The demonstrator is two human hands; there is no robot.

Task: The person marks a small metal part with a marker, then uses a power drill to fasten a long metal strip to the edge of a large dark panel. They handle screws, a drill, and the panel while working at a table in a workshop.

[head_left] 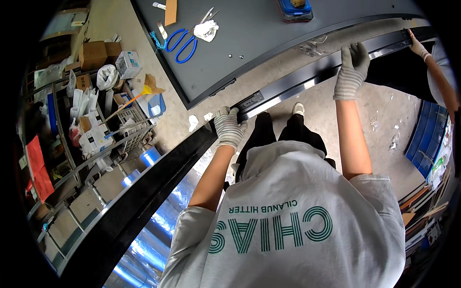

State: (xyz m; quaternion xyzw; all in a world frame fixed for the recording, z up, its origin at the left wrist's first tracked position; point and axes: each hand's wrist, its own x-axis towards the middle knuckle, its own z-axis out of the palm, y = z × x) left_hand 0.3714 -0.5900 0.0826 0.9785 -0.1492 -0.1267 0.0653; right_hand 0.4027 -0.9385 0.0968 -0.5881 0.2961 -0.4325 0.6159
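A long black metal profile (297,89) runs from the lower left to the far right in front of my body, with a dark slotted plate (250,100) set in it. My left hand (229,127), in a grey-and-white striped knit glove, is closed over the profile just left of that plate. Farther right, my right hand (352,72), in a matching glove, grips the same profile with fingertips over its far edge; part of the grip is hidden. At the far right end, a co-worker's gloved hand (419,46) also rests on the profile.
Beyond the profile lies a dark grey framed panel (211,79) carrying blue-handled scissors (182,45), a crumpled white wad (206,30), a blue case (294,9) and small screws. A cluttered rack (81,163) stands left, film-wrapped rolls (149,249) below it. A blue crate (426,137) is right.
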